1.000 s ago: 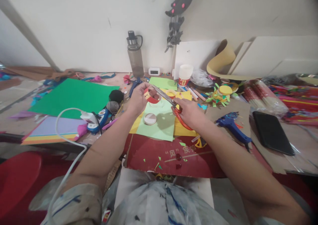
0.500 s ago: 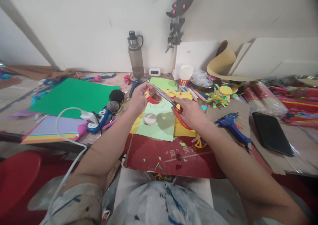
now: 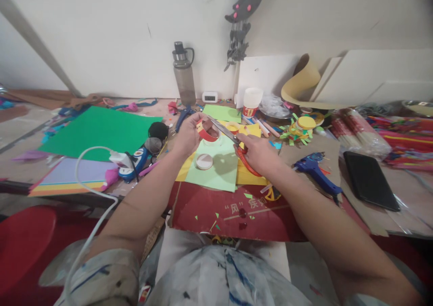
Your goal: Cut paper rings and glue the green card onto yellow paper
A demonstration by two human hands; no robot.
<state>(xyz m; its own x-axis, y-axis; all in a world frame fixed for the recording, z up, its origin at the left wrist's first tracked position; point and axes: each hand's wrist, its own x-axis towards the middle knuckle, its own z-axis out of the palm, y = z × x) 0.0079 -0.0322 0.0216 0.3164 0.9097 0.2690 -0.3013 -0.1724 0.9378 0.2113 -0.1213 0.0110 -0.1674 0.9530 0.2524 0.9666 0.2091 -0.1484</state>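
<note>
Pinched in the fingers of my left hand (image 3: pixel 188 135) is a red paper-cup ring (image 3: pixel 211 137) with a pale inside. My right hand (image 3: pixel 259 152) is wrapped round the red handles of the scissors (image 3: pixel 249 165). Their metal blades reach up and left to the ring's upper edge; whether they bite into it is too small to tell. Below both hands lies a light green sheet (image 3: pixel 219 179) over yellow paper (image 3: pixel 250 175). A round white cup bottom (image 3: pixel 204 162) rests on the green sheet.
A blue glue gun (image 3: pixel 318 175) and a black phone (image 3: pixel 370 180) lie at right. Behind stand a paper cup (image 3: pixel 252 102) and a water bottle (image 3: pixel 184 78). At left are a green sheet (image 3: pixel 98 132) and a white cable (image 3: pixel 79 175). Paper scraps dot the red board (image 3: pixel 203 211).
Both hands, the ring and the scissors stay almost in the same place. The view has shifted very slightly.
</note>
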